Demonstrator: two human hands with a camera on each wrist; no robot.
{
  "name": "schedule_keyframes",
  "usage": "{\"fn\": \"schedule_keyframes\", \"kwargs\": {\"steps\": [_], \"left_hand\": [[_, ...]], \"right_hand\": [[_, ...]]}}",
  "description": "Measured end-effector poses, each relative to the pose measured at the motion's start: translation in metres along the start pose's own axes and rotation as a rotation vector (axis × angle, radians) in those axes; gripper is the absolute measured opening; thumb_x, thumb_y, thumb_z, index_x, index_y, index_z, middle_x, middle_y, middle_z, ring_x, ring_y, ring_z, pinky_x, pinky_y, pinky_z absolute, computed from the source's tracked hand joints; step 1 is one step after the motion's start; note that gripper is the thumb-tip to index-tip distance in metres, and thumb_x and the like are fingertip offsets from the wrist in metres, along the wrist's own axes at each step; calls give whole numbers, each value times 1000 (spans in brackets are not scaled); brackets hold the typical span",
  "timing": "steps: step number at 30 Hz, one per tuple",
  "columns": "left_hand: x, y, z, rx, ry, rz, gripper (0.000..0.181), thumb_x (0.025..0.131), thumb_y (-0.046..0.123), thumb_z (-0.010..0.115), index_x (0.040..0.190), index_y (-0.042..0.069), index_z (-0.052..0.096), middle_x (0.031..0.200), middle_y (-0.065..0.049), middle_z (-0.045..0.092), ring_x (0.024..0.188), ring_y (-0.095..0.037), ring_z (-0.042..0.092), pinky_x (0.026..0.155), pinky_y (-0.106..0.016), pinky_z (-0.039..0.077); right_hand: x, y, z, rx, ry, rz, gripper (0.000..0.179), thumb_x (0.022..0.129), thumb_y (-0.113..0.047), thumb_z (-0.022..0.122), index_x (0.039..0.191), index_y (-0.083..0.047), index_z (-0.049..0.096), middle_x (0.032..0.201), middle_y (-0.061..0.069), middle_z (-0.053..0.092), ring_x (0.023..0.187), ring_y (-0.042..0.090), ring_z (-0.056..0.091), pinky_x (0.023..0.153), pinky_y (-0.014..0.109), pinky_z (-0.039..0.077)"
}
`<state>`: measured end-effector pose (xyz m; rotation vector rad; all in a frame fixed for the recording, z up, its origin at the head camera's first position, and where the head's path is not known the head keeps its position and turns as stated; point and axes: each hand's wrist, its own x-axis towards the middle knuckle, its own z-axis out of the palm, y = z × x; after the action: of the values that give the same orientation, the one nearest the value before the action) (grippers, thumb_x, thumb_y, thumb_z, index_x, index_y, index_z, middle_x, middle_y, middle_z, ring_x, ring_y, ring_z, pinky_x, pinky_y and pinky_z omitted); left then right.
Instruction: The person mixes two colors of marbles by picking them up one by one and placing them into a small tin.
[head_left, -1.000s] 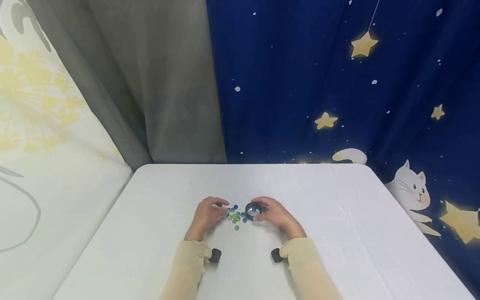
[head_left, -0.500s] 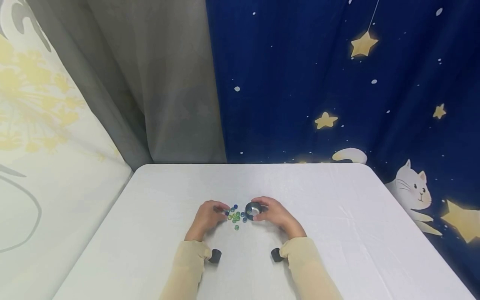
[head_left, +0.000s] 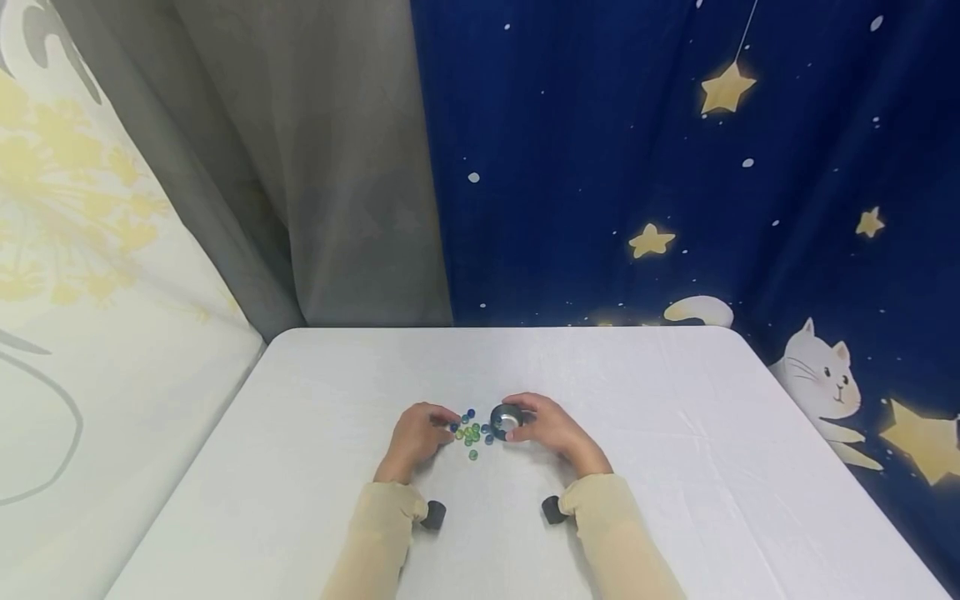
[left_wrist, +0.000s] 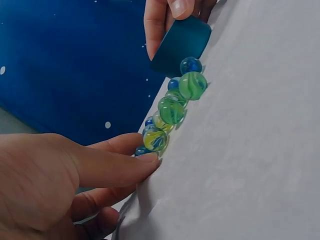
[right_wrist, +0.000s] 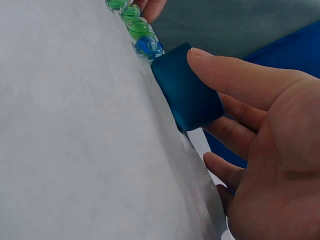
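My right hand [head_left: 551, 425] grips a small dark teal cup [right_wrist: 187, 90], thumb on one side and fingers on the other. The cup stands on the table, its silvery inside facing up; a small dark spot inside is too small to identify. Left of it lies a cluster of glass marbles [left_wrist: 172, 110], green, yellow-green and blue. My left hand [head_left: 416, 433] is at the cluster's left end, where thumb and index finger pinch a blue marble [left_wrist: 142, 150], partly hidden by the thumb. A single green marble [head_left: 473, 455] lies nearer to me, apart from the others.
A white-covered table [head_left: 337, 375] bears everything. Behind it hang a grey curtain [head_left: 360, 167] and a dark blue curtain [head_left: 555, 167] with stars and a cat. Black wrist pieces [head_left: 433, 515] sit below both hands.
My left thumb and fingers have come together at the marbles, and one marble near the fingertips has dropped from sight. The right hand and cup stay put; the spot inside the cup has shifted.
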<state>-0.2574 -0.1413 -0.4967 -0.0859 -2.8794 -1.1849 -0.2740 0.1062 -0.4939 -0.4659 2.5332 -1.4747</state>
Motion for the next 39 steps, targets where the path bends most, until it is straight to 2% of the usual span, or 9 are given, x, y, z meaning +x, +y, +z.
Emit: {"fn": "schedule_keyframes", "kwargs": {"steps": [7, 15, 23, 30, 36, 39], "left_hand": [[0, -2, 3, 1, 41, 0, 17, 76, 8, 77, 88, 20, 76, 99, -3, 67, 102, -28, 60, 96, -49, 41], [-2, -1, 0, -35, 25, 1, 17, 78, 7, 76, 90, 19, 75, 101, -4, 69, 103, -28, 61, 96, -50, 41], [1, -4, -5, -84, 13, 23, 17, 78, 8, 76, 90, 20, 75, 92, 3, 69, 101, -25, 61, 98, -50, 40], [0, -3, -7, -137, 6, 80, 18, 77, 5, 75, 91, 17, 76, 83, 4, 69, 81, -16, 62, 85, -44, 46], [1, 2, -5, -175, 10, 78, 14, 80, 9, 77, 93, 14, 75, 83, 4, 69, 77, -12, 62, 79, -38, 48], [2, 5, -3, -189, 6, 45, 12, 82, 13, 77, 93, 14, 74, 83, 4, 69, 76, -12, 62, 76, -36, 49]], "right_hand": [[1, -1, 0, -14, 7, 16, 54, 73, -10, 81, 124, -14, 64, 130, 6, 60, 130, 34, 45, 107, 56, 28], [-1, -1, 1, -4, 6, 17, 55, 73, -10, 81, 124, -14, 64, 130, 7, 60, 130, 35, 45, 107, 57, 27], [0, -1, 1, -8, 5, 9, 55, 73, -11, 82, 125, -15, 64, 130, 7, 60, 130, 35, 44, 107, 57, 27], [-2, 0, 2, -4, -1, 5, 55, 73, -13, 82, 125, -15, 64, 130, 7, 60, 131, 36, 43, 106, 58, 26], [-2, 1, 2, -7, 3, 6, 55, 73, -13, 82, 125, -14, 63, 130, 7, 60, 130, 36, 44, 106, 58, 27], [-2, 0, 1, -8, 6, 1, 56, 73, -13, 82, 125, -13, 63, 130, 7, 60, 130, 36, 45, 106, 58, 27]]}}
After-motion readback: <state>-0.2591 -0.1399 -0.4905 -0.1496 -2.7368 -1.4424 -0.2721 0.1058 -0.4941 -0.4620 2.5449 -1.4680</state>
